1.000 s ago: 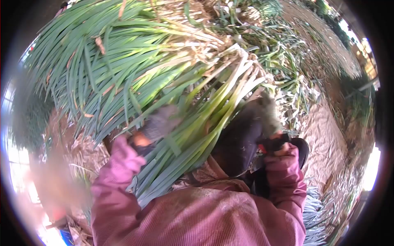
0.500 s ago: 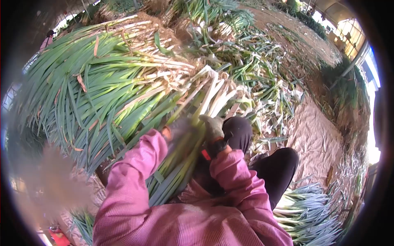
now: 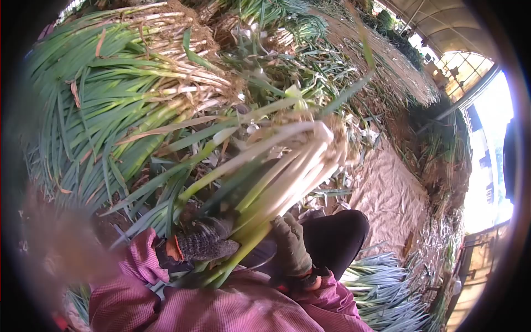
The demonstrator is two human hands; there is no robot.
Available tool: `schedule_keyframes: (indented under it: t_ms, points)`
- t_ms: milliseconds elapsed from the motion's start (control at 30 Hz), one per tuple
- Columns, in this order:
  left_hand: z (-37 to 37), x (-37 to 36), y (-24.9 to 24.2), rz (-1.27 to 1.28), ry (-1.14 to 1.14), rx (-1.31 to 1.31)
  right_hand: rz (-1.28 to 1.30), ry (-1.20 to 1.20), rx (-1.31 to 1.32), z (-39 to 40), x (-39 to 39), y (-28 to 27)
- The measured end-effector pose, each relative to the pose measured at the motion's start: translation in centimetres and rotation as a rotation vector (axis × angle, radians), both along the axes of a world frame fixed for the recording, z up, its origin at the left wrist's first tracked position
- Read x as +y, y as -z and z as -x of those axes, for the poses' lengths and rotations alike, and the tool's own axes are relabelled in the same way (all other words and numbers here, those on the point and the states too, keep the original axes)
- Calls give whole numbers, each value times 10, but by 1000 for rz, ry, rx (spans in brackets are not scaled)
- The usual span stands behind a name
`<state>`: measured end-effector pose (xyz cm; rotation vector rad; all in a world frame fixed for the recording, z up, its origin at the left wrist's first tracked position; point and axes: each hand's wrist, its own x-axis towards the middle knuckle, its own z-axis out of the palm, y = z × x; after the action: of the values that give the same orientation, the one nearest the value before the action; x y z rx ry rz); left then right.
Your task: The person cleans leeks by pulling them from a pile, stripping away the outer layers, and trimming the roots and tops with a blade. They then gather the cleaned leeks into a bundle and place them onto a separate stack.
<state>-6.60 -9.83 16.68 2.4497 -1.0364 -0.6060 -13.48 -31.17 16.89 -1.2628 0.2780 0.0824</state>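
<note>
A bunch of green onions (image 3: 287, 177) lies slantwise across my lap, white root ends pointing up and away from me. My left hand (image 3: 209, 240), in a dark grey knit glove with an orange cuff edge, is closed round its green leaves low on the left side. On the right side of the stalks, my right hand (image 3: 292, 244) in a dirty grey-green glove grips the bunch. Its fingertips are partly hidden behind the stalks. A loose onion stalk with long leaves crosses the bunch on the left.
A large heap of green onions (image 3: 110, 94) lies at the left with roots toward the middle. Trimmed leaf scraps (image 3: 315, 72) cover the ground ahead. Another onion pile (image 3: 387, 290) lies at my lower right, beside a brown ground sheet (image 3: 390, 185). My bent knee (image 3: 337, 235) is close to my right hand.
The bunch is now nearer to me and higher in view, its root ends shifted to the right. Both hands have drawn back toward my body, and the view has turned slightly.
</note>
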Motion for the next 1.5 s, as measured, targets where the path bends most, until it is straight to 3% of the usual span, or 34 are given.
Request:
schedule_keyframes:
  t_ms: [33, 100, 167, 200, 233, 267, 300, 333, 367, 433, 533, 633, 867, 967, 1000, 1100, 1233, 1333, 1400, 1433, 1500]
  points:
    - [2, -6, -7, -65, 35, -4, -43, -28, 54, 6, -8, 0]
    - [6, -23, -11, -62, -28, 95, 199, -139, 142, 12, -40, 6]
    - [18, -34, 5, 71, -41, -40, 440, -249, 166, 13, -71, 1]
    - [21, -42, 3, -76, -40, -55, 526, -141, 253, 5, -83, -2]
    - [23, -50, -1, -226, -27, -70, 954, -81, -114, -12, -86, -16]
    - [25, -51, -1, -170, -64, -100, 1465, 145, -406, -28, -90, -31]
    - [27, -53, 0, -117, -101, -131, 1506, 199, -339, -45, -101, -31]
    - [33, -52, 13, -124, -140, -320, 1675, 150, -457, -65, -106, -42]
    - [30, -50, 9, -88, -134, -335, 1770, 96, -486, -82, -108, -48]
    - [21, -42, -3, -23, -131, -357, 1837, -79, -305, -114, -108, -47]
    - [-22, -24, 12, 236, -312, -382, 1747, -232, 23, -144, -105, -38]
    - [-60, -9, 39, 86, -387, -282, 1743, -209, -45, -144, -101, -41]
    - [-88, 0, 100, 128, -313, -271, 1682, -103, -53, -138, -110, -37]
    - [-57, -8, 52, 55, -440, -498, 1698, -29, 37, -137, -121, -33]
    - [-49, -9, 56, -24, -444, -571, 1720, -4, 61, -140, -125, -32]
    - [-7, -24, 32, -173, -239, -557, 1847, 3, 92, -142, -121, -53]
    - [0, -35, 22, 2, -235, -314, 1809, -66, -380, -156, -126, -60]
    - [5, -39, 15, -82, -147, -288, 1653, -462, -92, -176, -86, -74]
    - [21, -49, 20, -159, -215, -319, 1810, -669, -57, -189, -78, -58]
    - [32, -53, 36, -277, -223, -490, 2008, -737, -144, -193, -79, -34]
    - [43, -58, 64, -402, -215, -690, 1959, -937, -33, -203, -76, -24]
